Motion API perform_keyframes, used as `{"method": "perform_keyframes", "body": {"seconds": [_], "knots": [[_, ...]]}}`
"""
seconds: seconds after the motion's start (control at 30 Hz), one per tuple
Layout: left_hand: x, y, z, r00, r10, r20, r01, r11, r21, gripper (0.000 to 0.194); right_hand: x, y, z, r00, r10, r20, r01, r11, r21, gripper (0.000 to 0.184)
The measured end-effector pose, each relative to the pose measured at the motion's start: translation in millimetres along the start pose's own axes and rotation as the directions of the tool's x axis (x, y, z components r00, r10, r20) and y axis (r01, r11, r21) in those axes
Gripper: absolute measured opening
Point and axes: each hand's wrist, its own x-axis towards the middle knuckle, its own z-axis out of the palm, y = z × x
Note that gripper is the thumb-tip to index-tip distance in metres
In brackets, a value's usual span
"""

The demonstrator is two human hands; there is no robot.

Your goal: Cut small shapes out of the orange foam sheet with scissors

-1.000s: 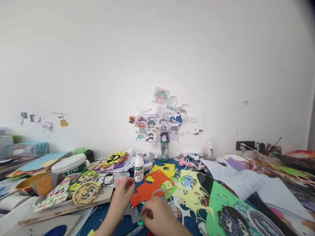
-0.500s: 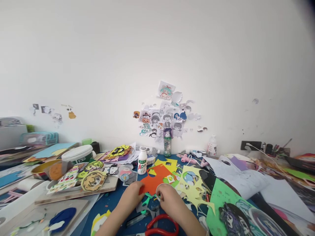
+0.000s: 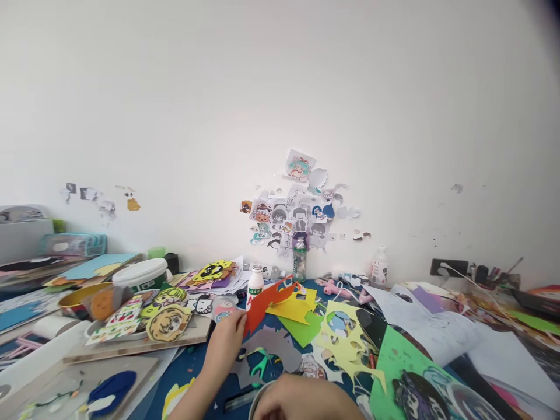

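Note:
My left hand [image 3: 228, 339] pinches the near left edge of an orange sheet of paper [image 3: 261, 310], which is lifted and tilted in front of the white drink bottle [image 3: 256, 282]. Low in the view, my right hand [image 3: 304, 398] is curled shut around a pale thing with a rounded rim [image 3: 259, 399]; most of it is hidden by the fingers. Green-handled scissors [image 3: 261, 363] lie on grey paper [image 3: 280, 349] between the hands. Yellow paper [image 3: 292, 308] and lime green paper [image 3: 301, 331] lie beyond.
Pale yellow cut-out paper [image 3: 339, 335] and a green sheet [image 3: 385, 356] lie to the right. A board with paper cut-outs [image 3: 196, 328] and a white-lidded tub [image 3: 140, 273] stand left. A green bottle [image 3: 299, 261] stands by the wall.
My left hand has raised the orange sheet and tilted it, uncovering yellow, green and grey paper. My right hand has drawn back toward me. The red-handled scissors no longer show.

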Motion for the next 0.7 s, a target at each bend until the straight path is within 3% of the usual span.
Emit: {"method": "perform_keyframes", "body": {"seconds": [0.03,0.07,0.1,0.13,0.17,0.2,0.23,0.47,0.57,0.7], "knots": [[0.1,-0.4,-0.4,1.000,-0.011,-0.009,0.011,1.000,-0.004,0.039,0.2,2.3,-3.3,0.991,0.041,-0.131,-0.049,0.997,-0.058,0.019],[0.3,-0.9,-0.5,1.000,-0.019,-0.014,0.019,1.000,-0.007,0.039,-0.1,5.1,-8.4,0.949,0.094,-0.302,-0.140,0.981,-0.135,0.019],[0.6,-1.3,-0.3,0.999,-0.027,-0.016,0.027,1.000,-0.006,0.039,-0.8,8.9,-14.8,0.866,0.134,-0.482,-0.260,0.943,-0.206,0.019],[0.8,-1.5,0.0,0.999,-0.034,-0.015,0.034,0.999,-0.003,0.040,-1.6,14.0,-21.8,0.751,0.145,-0.645,-0.397,0.879,-0.264,0.021],[0.9,-1.4,0.4,0.999,-0.041,-0.011,0.041,0.999,0.002,0.041,-2.4,20.5,-28.8,0.649,0.146,-0.746,-0.510,0.812,-0.284,0.025],[1.0,-0.9,0.9,0.999,-0.048,-0.007,0.048,0.999,0.008,0.043,-3.1,28.3,-35.1,0.584,0.146,-0.798,-0.581,0.762,-0.286,0.029],[0.9,0.0,1.4,0.999,-0.048,-0.002,0.048,0.999,0.018,0.047,-3.5,36.8,-40.3,0.548,0.142,-0.824,-0.624,0.726,-0.289,0.033],[-1.7,14.3,1.7,0.980,0.168,0.104,-0.183,0.970,0.157,0.068,2.0,78.6,-41.2,0.564,0.145,-0.813,-0.693,0.618,-0.371,0.035],[-2.3,15.6,0.0,0.980,0.156,0.122,-0.171,0.978,0.116,0.057,4.4,83.3,-37.5,0.545,0.141,-0.826,-0.714,0.595,-0.369,0.035],[1.0,8.5,-0.1,0.995,0.071,0.068,-0.074,0.997,0.036,0.054,5.1,89.3,-37.1,0.500,0.119,-0.858,-0.720,0.607,-0.336,0.041]]}}
